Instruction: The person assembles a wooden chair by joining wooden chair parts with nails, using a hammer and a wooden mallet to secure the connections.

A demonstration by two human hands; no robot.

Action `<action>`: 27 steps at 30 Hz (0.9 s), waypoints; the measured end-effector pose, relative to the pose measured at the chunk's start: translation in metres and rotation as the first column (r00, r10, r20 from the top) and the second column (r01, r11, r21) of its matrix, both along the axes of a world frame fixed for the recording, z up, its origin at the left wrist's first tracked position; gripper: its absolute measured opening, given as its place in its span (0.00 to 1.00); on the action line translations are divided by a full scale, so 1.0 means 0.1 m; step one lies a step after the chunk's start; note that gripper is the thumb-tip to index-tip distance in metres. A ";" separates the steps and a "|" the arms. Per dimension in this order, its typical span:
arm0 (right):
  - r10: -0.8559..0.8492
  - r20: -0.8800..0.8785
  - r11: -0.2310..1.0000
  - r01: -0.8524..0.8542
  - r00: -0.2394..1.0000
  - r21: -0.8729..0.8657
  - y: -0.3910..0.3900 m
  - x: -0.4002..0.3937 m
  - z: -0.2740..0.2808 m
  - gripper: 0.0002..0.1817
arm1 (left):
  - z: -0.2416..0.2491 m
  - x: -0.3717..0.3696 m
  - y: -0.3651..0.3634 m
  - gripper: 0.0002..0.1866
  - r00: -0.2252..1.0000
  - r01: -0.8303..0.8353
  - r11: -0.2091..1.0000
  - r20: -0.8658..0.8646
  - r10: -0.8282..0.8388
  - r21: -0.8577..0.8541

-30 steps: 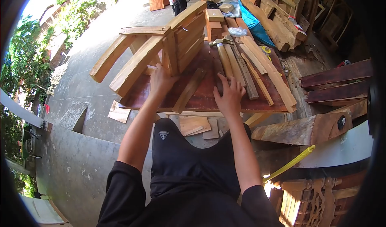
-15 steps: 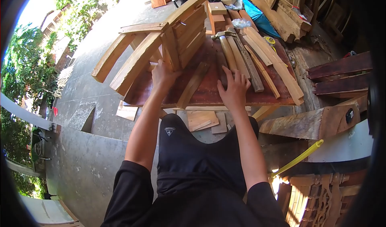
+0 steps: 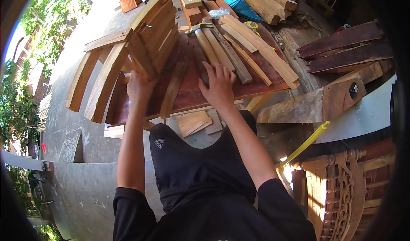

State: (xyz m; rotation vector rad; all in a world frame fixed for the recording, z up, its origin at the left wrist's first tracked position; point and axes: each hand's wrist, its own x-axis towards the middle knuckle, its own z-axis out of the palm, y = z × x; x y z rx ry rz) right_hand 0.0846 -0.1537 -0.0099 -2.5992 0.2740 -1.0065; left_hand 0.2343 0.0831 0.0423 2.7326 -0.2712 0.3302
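A wooden frame with curved legs lies tipped on the left of the reddish-brown table. My left hand is closed around a lower piece of this frame, with its fingers partly hidden behind the wood. On the tabletop, my right hand has its fingers spread, fingertips right by the handle end of a claw hammer. Nothing shows in its grasp. Between my hands lies a short, darker wooden slat.
Several wooden strips lie right of the hammer, near a yellow tape roll. Wooden blocks and a blue sheet are farther back. Dark boards and a thick plank stand at the right.
The whole view has shifted, so the table and frame appear farther left. Both hands keep nearly the same places relative to the frame and hammer.
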 end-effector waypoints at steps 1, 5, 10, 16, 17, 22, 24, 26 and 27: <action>-0.003 -0.004 1.000 0.003 1.000 -0.003 0.00 0.00 0.00 0.33 | -0.02 0.00 0.01 0.44 1.000 -0.001 1.000 0.009 0.001 0.000; 0.001 -0.005 1.000 -0.001 1.000 -0.016 0.00 0.02 0.00 0.33 | -0.05 0.02 0.03 0.44 1.000 0.002 1.000 0.003 -0.002 -0.001; -0.007 0.009 0.999 0.008 1.000 -0.052 0.03 0.03 0.04 0.33 | -0.01 -0.01 0.03 0.43 1.000 0.019 1.000 0.008 -0.019 0.017; -0.140 -0.159 0.966 0.100 0.977 -0.236 0.10 0.19 0.10 0.37 | -0.11 0.10 0.08 0.44 0.998 0.063 0.998 0.029 -0.063 -0.020; -0.155 -0.184 0.961 0.105 0.971 -0.257 0.10 0.23 0.11 0.37 | -0.12 0.13 0.09 0.47 0.997 0.078 0.997 -0.013 -0.078 -0.024; -0.095 -0.293 0.995 0.085 0.951 -0.047 0.04 0.29 0.23 0.33 | 0.15 0.16 0.35 0.63 0.929 0.212 0.955 -0.261 -0.262 -0.206; -0.016 -0.347 0.971 0.097 0.938 0.217 -0.05 0.29 0.36 0.33 | 0.20 0.14 0.50 0.59 0.902 0.260 0.894 -0.239 -0.360 -0.364; 0.091 -0.269 0.890 0.042 0.959 0.453 -0.14 0.23 0.52 0.33 | 0.28 0.04 0.61 0.60 0.888 0.395 0.807 -0.043 -0.458 -0.439; 0.145 -0.155 0.829 -0.034 0.977 0.558 -0.21 0.21 0.54 0.32 | 0.32 0.02 0.65 0.61 0.877 0.431 0.771 0.015 -0.481 -0.470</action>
